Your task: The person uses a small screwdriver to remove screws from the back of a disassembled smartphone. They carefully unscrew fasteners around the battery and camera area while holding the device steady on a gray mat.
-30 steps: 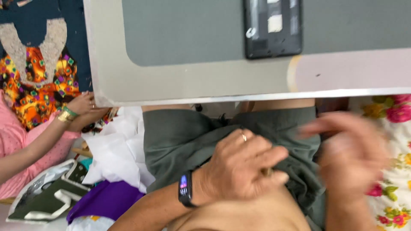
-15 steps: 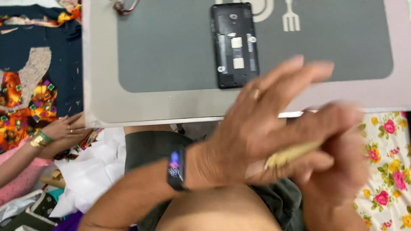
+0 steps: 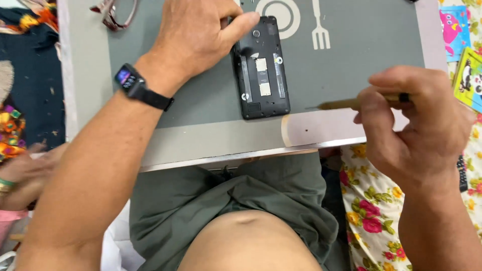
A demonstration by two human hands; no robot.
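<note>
Both hands have come apart since half a second ago, when they overlapped low in the head view: the left hand [image 3: 198,37] has gone up onto the tray and the right hand [image 3: 416,120] has drawn off to the side. Nearest the body, the right hand's fingers are closed around a slim brass-coloured tool [image 3: 346,104], its thin tip pointing leftward. Just beyond that tip, a short gap away, lies the opened phone [image 3: 262,68], back cover off and insides showing (a dark slab with pale patches down its middle). Its long axis runs away from the body, roughly square to the tool's shaft, so the tool meets it from the side near its lower end. Farther up, the left hand is clamped on the phone's top corner, thumb against its upper edge, a dark wristwatch [image 3: 131,83] on the wrist; this hand touches the phone, the right does not. Beneath lies a grey tray [image 3: 201,130] with a pale border and plate-and-fork symbols. Beyond the left hand rest spectacles [image 3: 110,12]. Floral cloth [image 3: 376,211] hangs under the right arm, and another person's hand [image 3: 20,173] shows at the left edge.
</note>
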